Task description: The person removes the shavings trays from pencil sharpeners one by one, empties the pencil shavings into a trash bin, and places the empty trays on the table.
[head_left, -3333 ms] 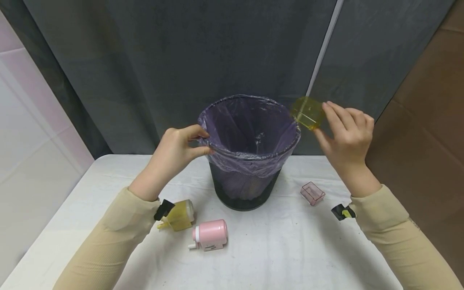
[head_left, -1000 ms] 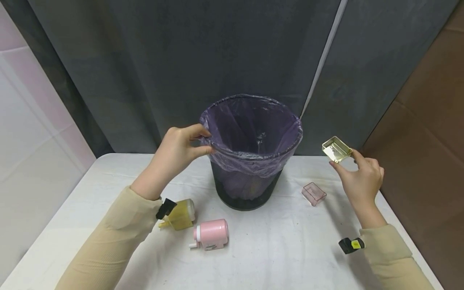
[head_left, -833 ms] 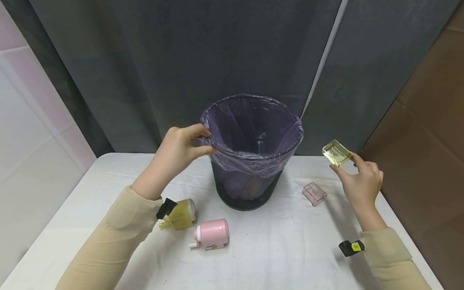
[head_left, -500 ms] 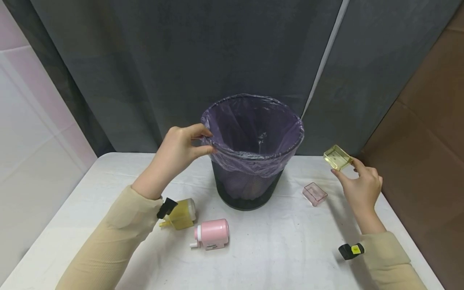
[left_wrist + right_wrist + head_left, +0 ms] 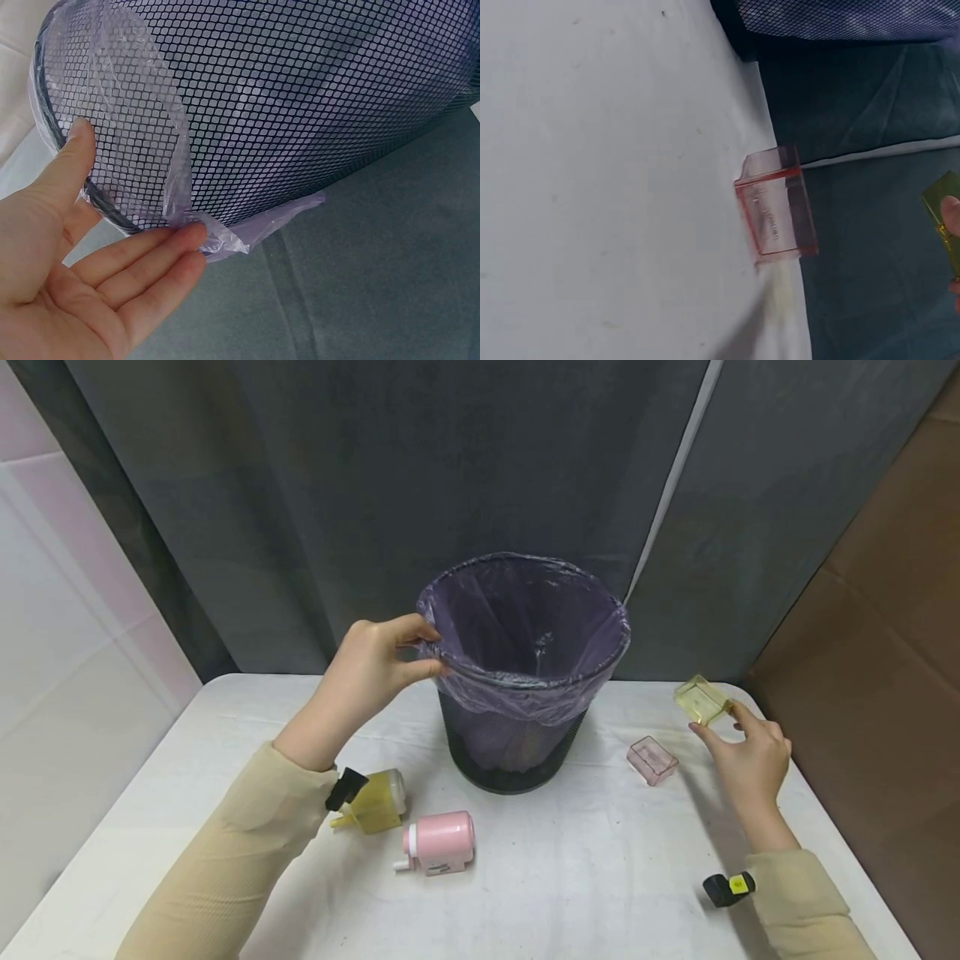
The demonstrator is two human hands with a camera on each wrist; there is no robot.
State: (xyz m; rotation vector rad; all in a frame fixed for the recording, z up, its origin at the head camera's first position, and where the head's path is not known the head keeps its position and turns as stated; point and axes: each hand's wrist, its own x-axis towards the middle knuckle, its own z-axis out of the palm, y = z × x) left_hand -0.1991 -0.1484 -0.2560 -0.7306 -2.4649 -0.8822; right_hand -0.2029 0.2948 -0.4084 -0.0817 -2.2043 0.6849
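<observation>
In the head view, a black mesh trash can [image 5: 517, 764] lined with a purple plastic bag [image 5: 525, 706] stands at the table's back. My left hand [image 5: 367, 672] pinches its left rim and the bag edge; the left wrist view shows the thumb and fingers at the rim [image 5: 112, 212]. My right hand [image 5: 752, 760] holds a clear yellow shavings tray [image 5: 699, 700] between thumb and fingers, low over the back right of the table. Near it lies a clear pink shavings tray [image 5: 652, 761]. The right wrist view catches only fingertips and part of the yellow tray [image 5: 934, 196].
A yellow crank pencil sharpener [image 5: 377, 806] lies beside my left wrist, partly covered by it. To its right is a pink crank pencil sharpener [image 5: 442, 842]. A white cloth covers the table [image 5: 585, 885]. Grey curtain [image 5: 465, 452] hangs behind, brown sheeting [image 5: 877, 635] at right.
My right hand has moved the yellow tray from beside the trash can's right rim outward to the right, then down closer to the table. My left hand keeps its hold on the rim.
</observation>
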